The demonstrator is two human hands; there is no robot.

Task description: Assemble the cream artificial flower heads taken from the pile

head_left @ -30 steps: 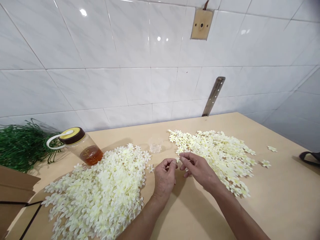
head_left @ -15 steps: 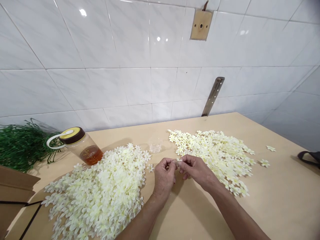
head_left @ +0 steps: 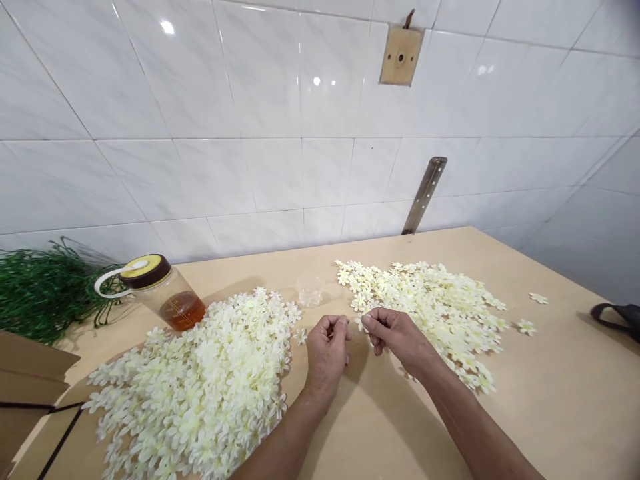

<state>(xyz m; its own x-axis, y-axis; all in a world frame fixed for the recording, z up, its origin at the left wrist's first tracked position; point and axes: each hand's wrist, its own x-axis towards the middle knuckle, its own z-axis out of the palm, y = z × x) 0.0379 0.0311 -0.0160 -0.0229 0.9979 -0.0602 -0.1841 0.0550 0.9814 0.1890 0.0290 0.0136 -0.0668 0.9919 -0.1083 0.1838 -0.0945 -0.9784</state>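
Observation:
My left hand point(head_left: 326, 353) is closed in a pinch just above the table; whatever its fingertips hold, if anything, is too small to make out. A short gap to the right, my right hand point(head_left: 397, 339) pinches a small pale flower point(head_left: 359, 324) between thumb and forefinger, its petals showing at the fingertips. Beside my left arm spreads a big heap of white artificial flowers point(head_left: 210, 387). Past my right hand lies a flatter spread of pale yellow flowers point(head_left: 435, 300). One loose flower point(head_left: 300, 336) rests left of my left hand.
A tilted bottle point(head_left: 175, 300) of amber liquid stands behind the left heap, near green artificial stems point(head_left: 40, 287). A small clear plastic piece point(head_left: 310, 293) lies behind my hands. Cardboard point(head_left: 35, 387) stands at left, a black strap point(head_left: 617, 317) at right. A tiled wall point(head_left: 270, 173) backs the table.
My hands were together at the fingertips and have come apart. The right hand has shifted slightly right with the flower, while the left has hardly moved.

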